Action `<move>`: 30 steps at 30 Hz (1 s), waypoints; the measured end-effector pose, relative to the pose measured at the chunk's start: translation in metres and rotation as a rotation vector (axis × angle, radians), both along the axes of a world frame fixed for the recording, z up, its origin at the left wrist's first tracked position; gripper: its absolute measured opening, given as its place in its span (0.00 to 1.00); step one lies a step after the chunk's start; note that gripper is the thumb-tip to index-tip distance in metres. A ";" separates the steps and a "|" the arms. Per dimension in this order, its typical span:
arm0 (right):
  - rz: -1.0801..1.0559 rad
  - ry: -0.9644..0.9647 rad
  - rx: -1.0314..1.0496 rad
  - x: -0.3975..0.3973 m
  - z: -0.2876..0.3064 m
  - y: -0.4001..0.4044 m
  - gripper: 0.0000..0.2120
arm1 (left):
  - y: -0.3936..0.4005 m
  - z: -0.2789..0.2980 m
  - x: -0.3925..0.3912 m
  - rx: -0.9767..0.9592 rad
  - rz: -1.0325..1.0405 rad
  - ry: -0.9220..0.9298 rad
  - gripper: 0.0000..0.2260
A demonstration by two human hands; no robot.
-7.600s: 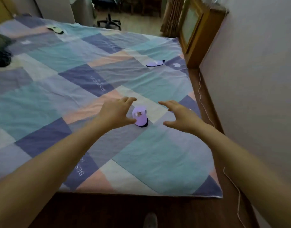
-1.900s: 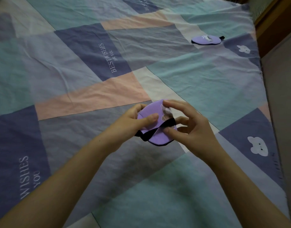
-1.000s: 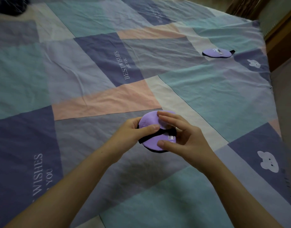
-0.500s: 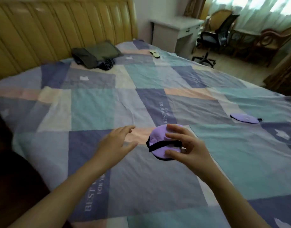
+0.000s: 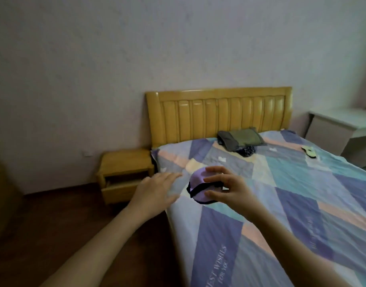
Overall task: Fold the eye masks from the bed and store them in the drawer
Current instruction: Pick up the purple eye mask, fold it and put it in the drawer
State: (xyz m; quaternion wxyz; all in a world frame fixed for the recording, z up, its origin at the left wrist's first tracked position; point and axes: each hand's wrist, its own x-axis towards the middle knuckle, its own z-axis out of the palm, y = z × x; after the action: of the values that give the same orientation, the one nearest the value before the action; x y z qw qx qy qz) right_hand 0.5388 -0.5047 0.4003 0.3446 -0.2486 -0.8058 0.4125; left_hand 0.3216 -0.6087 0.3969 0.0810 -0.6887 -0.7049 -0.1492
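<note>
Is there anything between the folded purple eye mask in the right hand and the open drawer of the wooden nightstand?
Only the open left hand lies on that line, reaching toward the open wooden nightstand drawer. The right hand holds the folded purple eye mask; the drawer mouth appears unblocked.

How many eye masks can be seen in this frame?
2. A folded purple fabric eye mask with a black strap is held in the right hand; a pale yellow-green eye mask lies on the bed's far side. Others may be out of frame.
</note>
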 end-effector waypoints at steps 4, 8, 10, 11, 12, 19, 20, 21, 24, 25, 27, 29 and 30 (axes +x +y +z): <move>0.157 0.021 0.047 -0.102 0.033 -0.021 0.14 | -0.055 0.037 -0.078 0.008 0.151 0.006 0.25; 0.273 0.014 0.080 -0.194 0.051 -0.043 0.14 | -0.101 0.057 -0.151 -0.020 0.255 0.036 0.25; 0.318 0.037 0.088 -0.236 0.052 -0.052 0.14 | -0.119 0.060 -0.186 -0.045 0.292 0.053 0.25; 0.328 0.044 0.090 -0.255 0.051 -0.056 0.14 | -0.127 0.061 -0.204 -0.057 0.312 0.073 0.25; 0.335 0.044 0.088 -0.273 0.050 -0.060 0.14 | -0.134 0.060 -0.221 -0.065 0.336 0.096 0.24; 0.358 -0.006 0.089 -0.362 0.027 -0.053 0.14 | -0.131 0.033 -0.310 -0.112 0.451 0.145 0.25; 0.360 -0.010 0.087 -0.374 0.024 -0.045 0.14 | -0.122 0.027 -0.321 -0.105 0.452 0.148 0.25; 0.361 -0.016 0.090 -0.386 0.020 -0.035 0.14 | -0.111 0.019 -0.333 -0.099 0.451 0.148 0.25; 0.371 -0.046 0.079 -0.426 0.004 0.006 0.14 | -0.069 -0.005 -0.370 -0.101 0.445 0.130 0.25; 0.377 -0.055 0.063 -0.441 -0.003 0.023 0.14 | -0.052 -0.014 -0.383 -0.104 0.446 0.127 0.25; 0.376 -0.071 0.018 -0.473 -0.021 0.060 0.14 | -0.015 -0.033 -0.410 -0.117 0.450 0.113 0.25; 0.370 -0.086 -0.028 -0.507 -0.041 0.098 0.15 | 0.021 -0.053 -0.436 -0.144 0.461 0.083 0.25; 0.368 -0.103 -0.040 -0.523 -0.052 0.116 0.15 | 0.038 -0.064 -0.448 -0.157 0.467 0.074 0.25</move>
State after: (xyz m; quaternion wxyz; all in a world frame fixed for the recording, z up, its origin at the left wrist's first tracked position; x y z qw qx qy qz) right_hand 0.0155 -0.3891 0.3482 0.2167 -0.1245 -0.8458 0.4714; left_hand -0.1267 -0.5709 0.3326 0.0853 -0.5161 -0.8510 -0.0458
